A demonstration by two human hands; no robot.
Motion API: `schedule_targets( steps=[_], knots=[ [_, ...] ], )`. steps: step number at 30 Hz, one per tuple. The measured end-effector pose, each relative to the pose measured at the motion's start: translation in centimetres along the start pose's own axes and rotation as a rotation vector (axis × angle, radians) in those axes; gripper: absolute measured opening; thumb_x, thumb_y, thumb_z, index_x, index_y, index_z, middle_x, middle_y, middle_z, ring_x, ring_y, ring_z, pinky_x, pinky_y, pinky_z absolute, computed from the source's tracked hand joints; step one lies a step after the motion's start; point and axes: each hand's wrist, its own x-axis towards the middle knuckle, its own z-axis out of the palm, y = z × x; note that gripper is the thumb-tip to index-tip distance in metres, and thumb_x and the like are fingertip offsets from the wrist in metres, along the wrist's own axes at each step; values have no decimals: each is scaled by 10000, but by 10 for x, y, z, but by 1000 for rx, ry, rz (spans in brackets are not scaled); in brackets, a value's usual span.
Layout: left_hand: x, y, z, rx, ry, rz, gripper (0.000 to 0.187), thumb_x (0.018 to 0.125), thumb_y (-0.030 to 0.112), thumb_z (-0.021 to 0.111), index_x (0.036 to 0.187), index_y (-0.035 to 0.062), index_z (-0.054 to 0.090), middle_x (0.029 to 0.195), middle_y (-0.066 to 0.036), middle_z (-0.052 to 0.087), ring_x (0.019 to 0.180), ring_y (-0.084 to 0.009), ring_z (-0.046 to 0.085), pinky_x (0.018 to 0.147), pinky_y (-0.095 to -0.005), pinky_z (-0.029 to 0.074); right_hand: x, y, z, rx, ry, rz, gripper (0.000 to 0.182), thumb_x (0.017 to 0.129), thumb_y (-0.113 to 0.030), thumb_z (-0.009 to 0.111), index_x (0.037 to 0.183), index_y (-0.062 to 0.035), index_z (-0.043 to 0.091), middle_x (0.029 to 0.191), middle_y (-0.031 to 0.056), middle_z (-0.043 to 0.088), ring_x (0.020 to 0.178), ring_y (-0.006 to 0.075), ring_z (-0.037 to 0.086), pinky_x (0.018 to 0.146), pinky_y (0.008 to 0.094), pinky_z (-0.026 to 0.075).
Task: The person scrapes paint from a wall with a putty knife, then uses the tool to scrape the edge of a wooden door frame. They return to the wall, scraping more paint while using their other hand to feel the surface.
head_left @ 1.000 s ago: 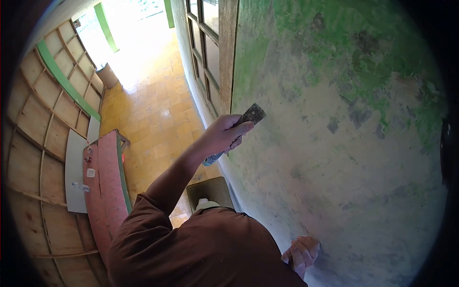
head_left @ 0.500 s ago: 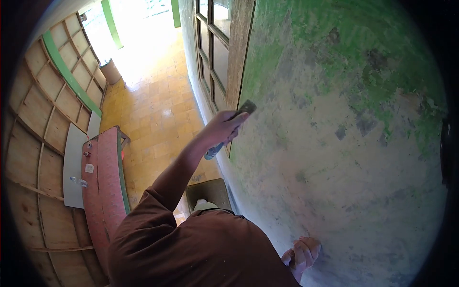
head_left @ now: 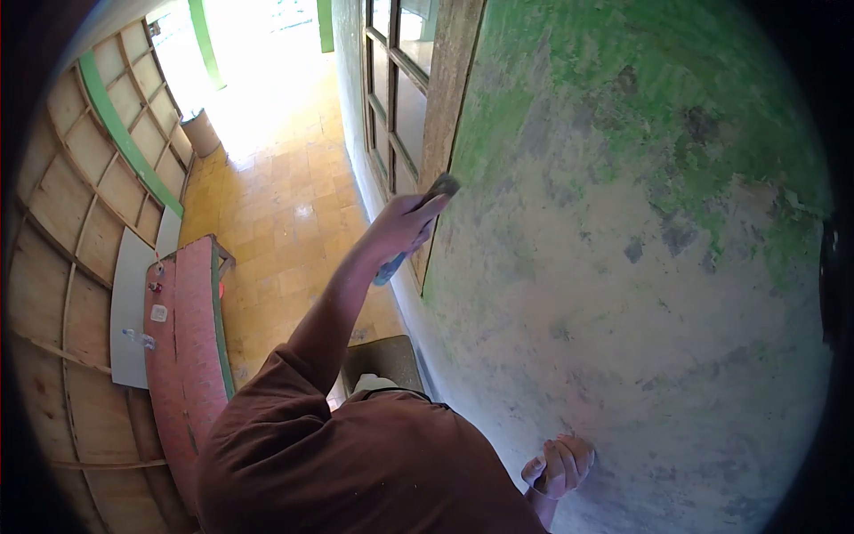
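My left hand [head_left: 402, 224] is closed around a putty knife [head_left: 442, 185], its short dark blade pointing up and right toward the wall beside the wooden window frame. The blue handle sticks out below the palm. Blade and wall edge overlap in this view. In front of me, the wall [head_left: 569, 294] has patchy green paint at the top and a scuffed, pale grey surface lower down. My right hand [head_left: 562, 465] rests low by this wall, fingers curled in and nothing showing in them.
A wooden-framed window [head_left: 445, 89] borders the wall. To the left stands a red-topped bench [head_left: 182, 347] with small items on it, near a wood-panelled partition [head_left: 53, 294]. Yellow tiles [head_left: 276, 258] cover the floor; a brown pot [head_left: 200, 133] stands farther off. A dark stool-like surface [head_left: 405, 360] is below me.
My left hand and the putty knife have shifted a little left and up, toward the window frame. My right hand stays by the wall, still curled. The view has shifted slightly.
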Motion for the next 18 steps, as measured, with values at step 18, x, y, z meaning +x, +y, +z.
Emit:
schedule_targets(
  steps=[18],
  knots=[
    [-12,-31,6,-14,-86,-76,428,921,391,521,645,69,462,472,11,421,361,-73,393,361,-244,327,2,-3,8,-97,-16,3,151,841,-171,482,798,-48,558,645,71,554,614,233,551,579,367,441]
  ],
)
